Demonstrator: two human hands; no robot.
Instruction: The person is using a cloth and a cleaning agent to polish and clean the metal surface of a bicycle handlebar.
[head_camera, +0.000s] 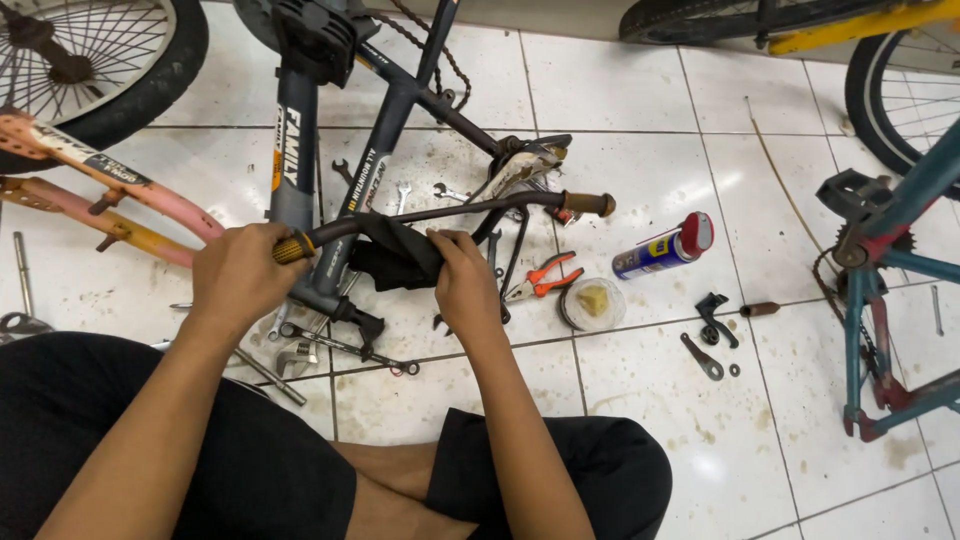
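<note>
My left hand (240, 275) grips the left end of a dark bicycle handlebar (470, 208), by its worn orange grip. My right hand (462, 280) presses a black cloth (392, 255) around the middle of the bar. The bar's far end carries a brown rubber grip (590, 203). Beneath it lies an upturned dark blue bicycle frame (292, 150) on the white tiled floor.
Wrenches (340, 348), orange-handled pliers (540, 280), a round tin of grease (592, 303) and a blue spray can with a red cap (665, 247) lie on the tiles. A pink frame (110, 195) is at left, a teal bicycle (885, 270) at right, wheels at the top corners.
</note>
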